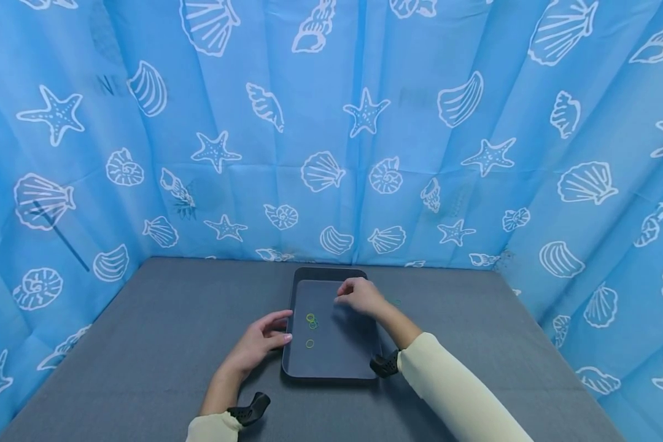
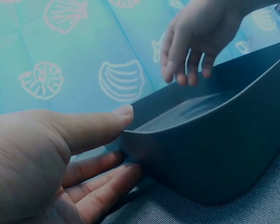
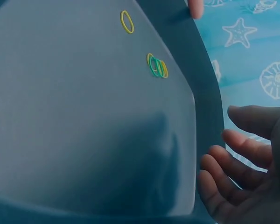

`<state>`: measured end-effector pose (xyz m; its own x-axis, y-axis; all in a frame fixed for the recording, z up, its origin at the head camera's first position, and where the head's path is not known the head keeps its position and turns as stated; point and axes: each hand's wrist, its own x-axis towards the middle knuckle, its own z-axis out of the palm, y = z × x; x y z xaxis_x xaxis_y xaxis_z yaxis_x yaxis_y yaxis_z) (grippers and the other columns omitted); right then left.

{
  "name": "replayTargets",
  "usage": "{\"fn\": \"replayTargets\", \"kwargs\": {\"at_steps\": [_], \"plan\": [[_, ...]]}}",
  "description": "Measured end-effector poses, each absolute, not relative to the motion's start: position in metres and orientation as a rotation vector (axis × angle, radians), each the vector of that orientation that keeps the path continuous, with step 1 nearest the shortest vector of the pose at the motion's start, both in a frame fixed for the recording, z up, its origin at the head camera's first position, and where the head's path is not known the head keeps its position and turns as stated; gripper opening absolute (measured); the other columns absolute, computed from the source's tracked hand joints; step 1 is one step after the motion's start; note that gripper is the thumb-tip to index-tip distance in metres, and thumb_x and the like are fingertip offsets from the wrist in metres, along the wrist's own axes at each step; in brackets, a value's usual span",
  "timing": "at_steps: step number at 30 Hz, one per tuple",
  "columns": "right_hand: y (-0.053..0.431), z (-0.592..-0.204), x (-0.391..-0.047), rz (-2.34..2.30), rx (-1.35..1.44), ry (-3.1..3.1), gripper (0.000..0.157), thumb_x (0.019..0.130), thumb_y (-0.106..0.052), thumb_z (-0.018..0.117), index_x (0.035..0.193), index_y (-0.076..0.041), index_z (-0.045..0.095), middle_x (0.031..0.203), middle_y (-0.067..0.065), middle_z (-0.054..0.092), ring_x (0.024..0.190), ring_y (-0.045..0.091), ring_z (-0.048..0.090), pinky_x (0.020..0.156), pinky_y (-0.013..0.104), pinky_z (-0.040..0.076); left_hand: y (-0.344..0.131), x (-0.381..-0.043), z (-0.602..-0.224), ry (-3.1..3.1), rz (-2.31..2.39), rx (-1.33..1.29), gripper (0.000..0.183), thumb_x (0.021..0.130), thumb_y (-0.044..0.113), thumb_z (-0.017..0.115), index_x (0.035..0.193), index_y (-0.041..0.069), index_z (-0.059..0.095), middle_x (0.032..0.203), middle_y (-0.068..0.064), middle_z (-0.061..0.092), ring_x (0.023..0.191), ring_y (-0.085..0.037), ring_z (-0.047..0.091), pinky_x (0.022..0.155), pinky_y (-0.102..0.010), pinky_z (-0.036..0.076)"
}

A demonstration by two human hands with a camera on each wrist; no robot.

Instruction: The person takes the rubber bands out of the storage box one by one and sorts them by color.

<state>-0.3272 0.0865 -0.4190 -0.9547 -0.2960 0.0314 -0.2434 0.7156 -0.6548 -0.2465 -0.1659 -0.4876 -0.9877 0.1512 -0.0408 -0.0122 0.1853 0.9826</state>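
Note:
A dark grey rectangular tray (image 1: 331, 371) lies on the table. Inside it, toward its left side, yellow and green rubber bands (image 1: 312, 321) overlap in a small cluster, and a single yellow rubber band (image 1: 310, 344) lies apart from them. My left hand (image 1: 258, 339) is at the tray's left side, its thumb by the rim (image 2: 151, 132) and its relaxed fingers (image 2: 105, 186) against the outer wall. Over the far right part of the tray hovers my right hand (image 1: 360, 296). Its fingers (image 3: 238, 165) are loosely bent and apart, with nothing between them.
Grey cloth (image 1: 199, 307) covers the table. Small greenish bands (image 1: 396, 301) lie on it, right of the tray beyond my right wrist. A blue curtain (image 1: 331, 135) with white shells and starfish hangs behind and along both sides.

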Motion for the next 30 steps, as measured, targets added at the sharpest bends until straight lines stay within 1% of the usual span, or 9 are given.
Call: {"fn": "replayTargets", "kwargs": {"at_steps": [5, 12, 19, 25, 30], "plan": [[0.08, -0.425, -0.327, -1.054, -0.569, 2.743, 0.01, 0.086, -0.012, 0.073, 0.092, -0.005, 0.069, 0.083, -0.001, 0.062, 0.074, 0.014, 0.055, 0.065, 0.029, 0.047, -0.166, -0.246, -0.488, 2.314, 1.925, 0.134, 0.05, 0.091, 0.014, 0.069, 0.139, 0.012, 0.054, 0.134, -0.019, 0.052, 0.102, -0.025, 0.063, 0.091, -0.048, 0.049], [0.07, -0.425, -0.322, -1.023, -0.752, 2.533, 0.015, 0.088, -0.008, 0.07, 0.1, 0.0, 0.067, 0.084, 0.0, 0.065, 0.074, 0.013, 0.059, 0.062, 0.028, 0.05, -0.165, -0.246, -0.486, 2.302, 1.931, 0.118, 0.048, 0.092, 0.016, 0.068, 0.138, 0.014, 0.054, 0.134, -0.018, 0.053, 0.102, -0.024, 0.063, 0.091, -0.049, 0.049], [0.062, -0.427, -0.32, -0.91, -0.804, 2.429, 0.016, 0.088, -0.01, 0.071, 0.102, -0.003, 0.068, 0.083, -0.001, 0.064, 0.073, 0.013, 0.061, 0.063, 0.028, 0.05, -0.166, -0.245, -0.485, 2.287, 1.946, 0.141, 0.048, 0.093, 0.014, 0.067, 0.139, 0.013, 0.053, 0.134, -0.019, 0.053, 0.104, -0.026, 0.063, 0.091, -0.049, 0.049], [0.057, -0.429, -0.321, -0.858, -0.836, 2.395, 0.016, 0.087, -0.007, 0.071, 0.102, -0.004, 0.068, 0.08, -0.002, 0.064, 0.07, 0.012, 0.06, 0.061, 0.027, 0.049, -0.167, -0.246, -0.486, 2.292, 1.936, 0.147, 0.048, 0.093, 0.015, 0.067, 0.139, 0.014, 0.053, 0.134, -0.018, 0.053, 0.104, -0.026, 0.063, 0.091, -0.048, 0.049], [0.053, -0.428, -0.32, -0.831, -0.851, 2.355, 0.014, 0.089, -0.005, 0.069, 0.102, -0.005, 0.069, 0.079, 0.0, 0.063, 0.068, 0.015, 0.061, 0.059, 0.028, 0.049, -0.167, -0.246, -0.485, 2.288, 1.935, 0.145, 0.049, 0.093, 0.016, 0.067, 0.14, 0.012, 0.052, 0.133, -0.019, 0.053, 0.104, -0.026, 0.063, 0.091, -0.047, 0.049]]}}
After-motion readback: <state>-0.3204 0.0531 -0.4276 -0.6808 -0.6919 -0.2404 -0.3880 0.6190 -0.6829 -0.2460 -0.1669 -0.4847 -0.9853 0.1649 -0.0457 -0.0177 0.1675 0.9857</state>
